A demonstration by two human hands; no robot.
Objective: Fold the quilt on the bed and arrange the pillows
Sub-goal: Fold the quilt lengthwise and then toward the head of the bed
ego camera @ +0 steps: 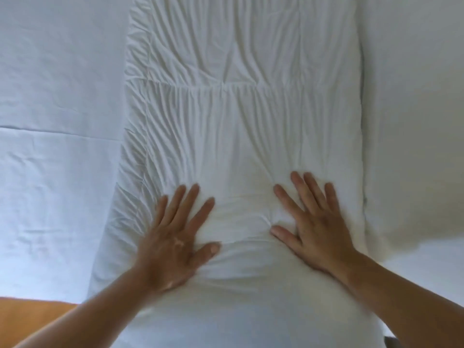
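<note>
Across the middle of the view lies a white quilt (241,126), folded into a long padded strip that runs from the near edge of the bed away toward the top of the picture. Its surface is heavily creased, with fine wrinkles fanning along its length and a stitched seam crossing it about a third of the way down. Both hands press flat on its near end. The left hand (173,239) lies palm down with fingers spread apart, thumb pointing toward the centre. The right hand (313,227) lies the same way, palm down and fingers splayed, just beside the left with a gap of bare fabric between them. Neither hand grips or pinches anything. Bare forearms enter from the bottom corners.

A white sheet (55,121) covers the bed on the left of the quilt, smooth apart from a few long fold lines. On the right, touching the quilt's edge, sits a plump white shape (414,121); whether it is a pillow or more bedding cannot be told. An orange-brown surface (32,315) shows at the bottom left corner, cut off by the frame. A small dark object at the bottom right edge is too cropped to identify. No writing, label or brand is visible anywhere.
</note>
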